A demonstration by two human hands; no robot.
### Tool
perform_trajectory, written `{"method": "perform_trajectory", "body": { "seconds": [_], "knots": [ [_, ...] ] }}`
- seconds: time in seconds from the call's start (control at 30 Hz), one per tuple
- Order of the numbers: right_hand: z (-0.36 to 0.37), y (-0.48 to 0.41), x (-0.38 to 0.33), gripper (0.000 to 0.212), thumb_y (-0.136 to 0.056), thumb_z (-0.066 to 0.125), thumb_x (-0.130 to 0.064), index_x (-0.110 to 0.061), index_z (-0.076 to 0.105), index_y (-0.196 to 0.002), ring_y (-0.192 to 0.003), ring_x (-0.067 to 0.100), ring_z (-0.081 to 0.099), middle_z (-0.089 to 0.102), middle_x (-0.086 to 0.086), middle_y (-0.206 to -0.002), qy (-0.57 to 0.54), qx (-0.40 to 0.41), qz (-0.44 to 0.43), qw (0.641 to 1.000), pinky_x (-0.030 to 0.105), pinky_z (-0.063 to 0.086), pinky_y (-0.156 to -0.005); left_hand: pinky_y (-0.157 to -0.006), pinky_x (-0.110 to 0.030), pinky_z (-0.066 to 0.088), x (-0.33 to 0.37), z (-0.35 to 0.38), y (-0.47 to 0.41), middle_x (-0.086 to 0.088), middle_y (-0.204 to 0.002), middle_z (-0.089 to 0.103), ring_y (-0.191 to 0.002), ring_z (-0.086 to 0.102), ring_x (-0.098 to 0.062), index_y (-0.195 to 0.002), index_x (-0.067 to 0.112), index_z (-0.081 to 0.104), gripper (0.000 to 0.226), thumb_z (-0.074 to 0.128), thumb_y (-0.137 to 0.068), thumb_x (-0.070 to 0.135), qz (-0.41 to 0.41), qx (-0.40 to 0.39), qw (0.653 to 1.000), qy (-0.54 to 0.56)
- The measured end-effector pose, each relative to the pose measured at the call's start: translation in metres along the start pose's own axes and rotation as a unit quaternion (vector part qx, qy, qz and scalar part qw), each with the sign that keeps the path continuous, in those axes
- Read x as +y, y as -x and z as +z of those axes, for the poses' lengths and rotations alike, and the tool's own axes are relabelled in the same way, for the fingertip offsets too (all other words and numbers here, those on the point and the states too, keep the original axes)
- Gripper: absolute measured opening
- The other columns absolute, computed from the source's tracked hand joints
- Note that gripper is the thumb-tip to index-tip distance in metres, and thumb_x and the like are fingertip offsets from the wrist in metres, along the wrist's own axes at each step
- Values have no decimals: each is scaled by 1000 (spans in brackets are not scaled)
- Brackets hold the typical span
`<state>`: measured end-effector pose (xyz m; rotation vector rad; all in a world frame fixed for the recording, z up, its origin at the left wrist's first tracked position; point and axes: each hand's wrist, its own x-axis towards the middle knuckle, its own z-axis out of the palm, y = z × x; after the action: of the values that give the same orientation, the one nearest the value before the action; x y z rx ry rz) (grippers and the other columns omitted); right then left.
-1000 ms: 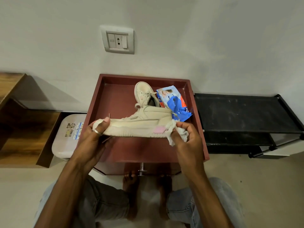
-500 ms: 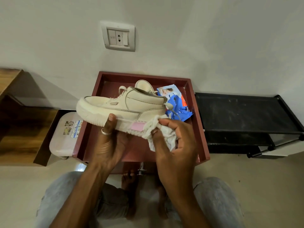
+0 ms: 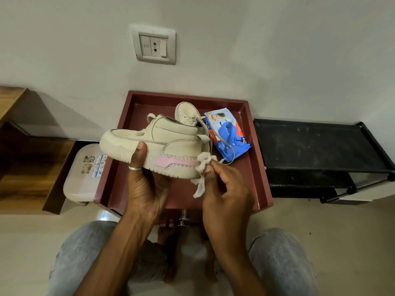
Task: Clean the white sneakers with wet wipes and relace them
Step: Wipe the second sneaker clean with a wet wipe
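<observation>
My left hand [image 3: 147, 184] grips a cream sneaker [image 3: 171, 137] from below, thumb on its side, toe pointing left, above the maroon tray [image 3: 119, 171]. A pink stripe runs along its sole near the heel. My right hand [image 3: 226, 189] pinches a crumpled white wet wipe [image 3: 202, 169] against the heel end of the sole. A loose lace hangs from the held sneaker over the tray. The second sneaker [image 3: 187, 113] lies in the tray behind the first, mostly hidden. A blue wet wipes pack [image 3: 226, 135] lies in the tray's right part.
The tray sits on a small stand against a white wall with a switch plate [image 3: 154, 44]. A black shelf rack [image 3: 316, 150] is on the right, a pale plastic stool [image 3: 83, 171] and wooden furniture [image 3: 23, 157] on the left. My knees in jeans are below.
The sneaker has been lifted off the tray and raised with its side facing me. My left hand shifted from its toe to under its sole. The wipe moved along the sole to the heel.
</observation>
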<state>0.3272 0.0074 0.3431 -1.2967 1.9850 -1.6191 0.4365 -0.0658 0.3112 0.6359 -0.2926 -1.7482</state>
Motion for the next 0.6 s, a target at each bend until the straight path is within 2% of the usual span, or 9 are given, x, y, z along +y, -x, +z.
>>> {"method": "perform_trajectory", "body": {
  "seconds": [0.07, 0.13, 0.23, 0.33, 0.47, 0.53, 0.6],
  "knots": [
    [2, 11, -12, 23, -94, 66, -10, -12, 71, -117, -96, -1, 64, 65, -6, -103, -9, -3, -38, 999, 8, 50, -76, -118, -55, 34, 0, -4, -3, -20, -152, 49, -141, 45, -39, -150, 10, 46, 67, 57, -93, 44, -16, 18, 1000, 2],
    [9, 13, -14, 26, -94, 65, -12, -11, 70, -119, -95, 6, 63, 63, -1, -103, 9, -2, -69, 998, 14, 53, -77, -110, -49, 47, -1, -4, -3, -19, -148, 53, -136, 52, -38, -148, 10, 49, 67, 58, -91, 44, -30, 18, 999, 8],
    [13, -9, -10, 25, -94, 65, -12, -10, 70, -118, -93, 5, 64, 65, 0, -104, 10, 22, -49, 999, 16, 54, -76, -98, -44, 56, -2, -1, 1, -17, -142, 60, -129, 60, -33, -143, 11, 55, 68, 70, -83, 40, -27, 6, 1000, 4],
    [8, -21, -10, 24, -93, 68, -11, -10, 71, -116, -100, 1, 64, 68, -1, -109, -2, 32, -36, 999, 13, 53, -82, -105, -46, 51, -4, 2, 2, -15, -143, 59, -133, 57, -32, -144, 13, 54, 83, 84, -72, 40, -31, -6, 999, 4],
    [5, 14, -14, 27, -91, 68, -6, -8, 70, -117, -101, -8, 59, 67, -3, -110, 32, -12, -76, 996, 4, 46, -83, -113, -49, 43, 2, -8, -7, -17, -150, 51, -139, 50, -34, -150, 11, 46, 94, 86, -71, 41, -25, -26, 999, 24],
    [5, 20, -12, 27, -90, 70, -5, -7, 70, -116, -100, -4, 61, 67, -4, -108, 26, -23, -83, 996, 6, 47, -83, -116, -51, 37, 5, -13, -10, -17, -153, 48, -141, 47, -35, -152, 12, 44, 97, 88, -70, 40, -29, -27, 999, 37],
    [7, 9, -11, 26, -90, 69, -6, -7, 70, -117, -96, -3, 63, 67, -5, -106, 16, -17, -78, 997, 8, 49, -81, -114, -52, 40, 5, -12, -9, -18, -152, 50, -140, 48, -35, -151, 12, 46, 97, 89, -69, 39, -48, -45, 997, 31]
  ]
}}
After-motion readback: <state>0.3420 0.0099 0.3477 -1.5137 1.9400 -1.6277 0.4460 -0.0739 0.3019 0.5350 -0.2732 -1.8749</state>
